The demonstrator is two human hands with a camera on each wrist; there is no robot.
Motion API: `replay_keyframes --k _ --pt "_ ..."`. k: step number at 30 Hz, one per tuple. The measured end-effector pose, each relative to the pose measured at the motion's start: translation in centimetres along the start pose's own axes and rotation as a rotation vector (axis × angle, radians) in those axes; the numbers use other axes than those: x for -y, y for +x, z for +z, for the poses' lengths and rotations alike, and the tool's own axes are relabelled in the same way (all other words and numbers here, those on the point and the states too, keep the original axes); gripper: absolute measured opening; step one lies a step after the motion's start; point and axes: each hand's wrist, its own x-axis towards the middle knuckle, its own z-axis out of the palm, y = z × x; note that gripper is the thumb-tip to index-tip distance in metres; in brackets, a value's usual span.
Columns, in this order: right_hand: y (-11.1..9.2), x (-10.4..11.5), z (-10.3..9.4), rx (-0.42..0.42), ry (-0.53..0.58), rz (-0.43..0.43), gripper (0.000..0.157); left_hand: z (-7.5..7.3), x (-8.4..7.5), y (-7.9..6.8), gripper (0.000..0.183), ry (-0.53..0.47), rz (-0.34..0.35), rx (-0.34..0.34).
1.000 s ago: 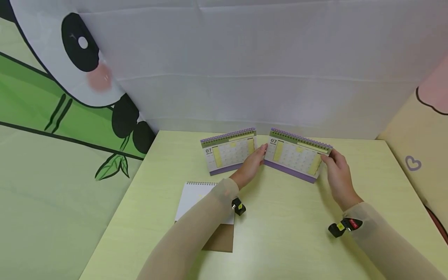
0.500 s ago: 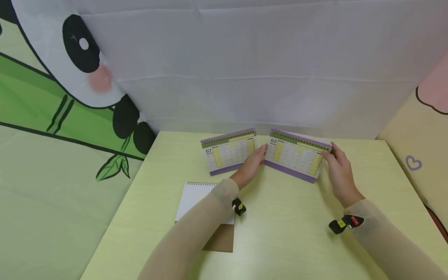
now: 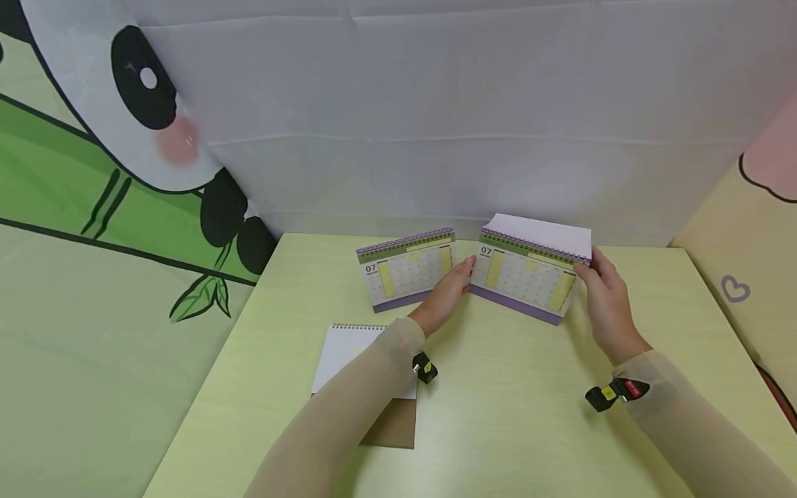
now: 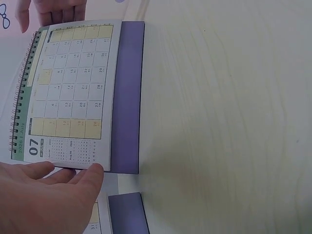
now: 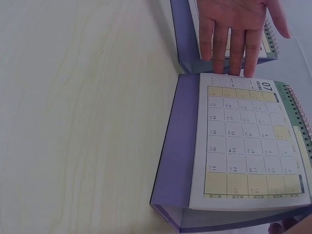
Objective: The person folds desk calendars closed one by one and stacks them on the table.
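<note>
A desk calendar (image 3: 529,273) with a purple base and a "07" page stands upright between the hands, angled to the right. A blank white sheet (image 3: 542,234) rises behind its spiral binding. My left hand (image 3: 443,296) rests straight fingers (image 5: 235,51) against the calendar's left edge. At the right edge, my right hand (image 3: 610,311) pinches the upper corner, thumb in front and the other fingers mostly hidden behind. A matching second calendar (image 3: 405,270) stands on the left, angled the other way, partly behind the left hand.
A spiral pad with white page and brown backing (image 3: 392,425) stands nearer on the table (image 3: 498,429), partly covered by the left sleeve. Behind the calendars hangs a pale cloth (image 3: 398,104). A printed cartoon panel (image 3: 112,311) borders the left side.
The white sheet has come up behind the right calendar's binding. My right hand has shifted slightly at the corner; the left hand and the other calendar have stayed put.
</note>
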Motion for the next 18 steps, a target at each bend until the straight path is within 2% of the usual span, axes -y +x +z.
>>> replay_keyframes --k 8,18 --pt "-0.3 0.46 -0.11 0.024 0.013 -0.045 0.072 -0.05 -0.18 -0.09 0.082 0.0 -0.003 0.003" --pt "-0.18 0.58 -0.26 0.001 0.022 -0.075 0.071 -0.03 -0.04 -0.07 0.082 0.009 -0.006 -0.001"
